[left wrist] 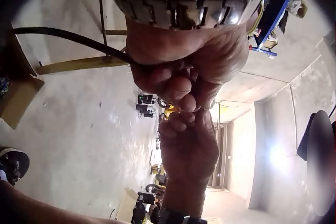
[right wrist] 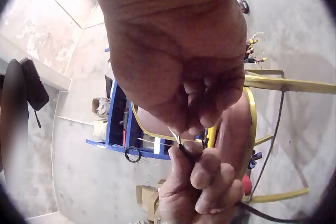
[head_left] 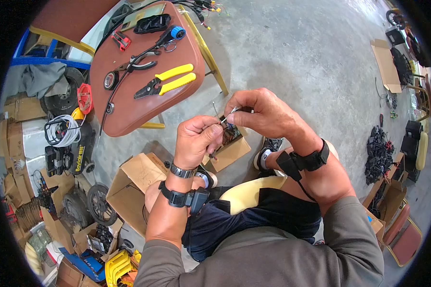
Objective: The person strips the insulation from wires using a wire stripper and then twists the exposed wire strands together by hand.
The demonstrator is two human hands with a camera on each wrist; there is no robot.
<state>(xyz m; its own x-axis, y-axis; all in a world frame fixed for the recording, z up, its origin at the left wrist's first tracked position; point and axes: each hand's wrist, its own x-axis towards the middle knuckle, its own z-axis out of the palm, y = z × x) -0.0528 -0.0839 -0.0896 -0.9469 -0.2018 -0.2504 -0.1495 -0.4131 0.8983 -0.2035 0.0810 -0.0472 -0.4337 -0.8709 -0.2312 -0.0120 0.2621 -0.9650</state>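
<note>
In the head view both hands meet in front of the body, above a small cardboard box (head_left: 232,155). A black cable (right wrist: 262,214) runs through the curled fingers of the left hand (head_left: 196,138), and its trailing length also shows in the left wrist view. Thin pale wires (right wrist: 174,133) come out of the cable's end, just past the left thumb and index finger. The right hand (head_left: 266,112) pinches these wires between thumb and fingers, its fingertips close to the left ones. Much of the gripped cable is hidden inside the left hand.
A chair with a brown seat (head_left: 110,107) stands ahead to the left. On it lie yellow-handled wire strippers (head_left: 175,79), pliers (head_left: 143,64), a red tool (head_left: 121,41) and a cable with a blue connector (head_left: 178,32). An open cardboard box (head_left: 129,191) sits beside the left leg.
</note>
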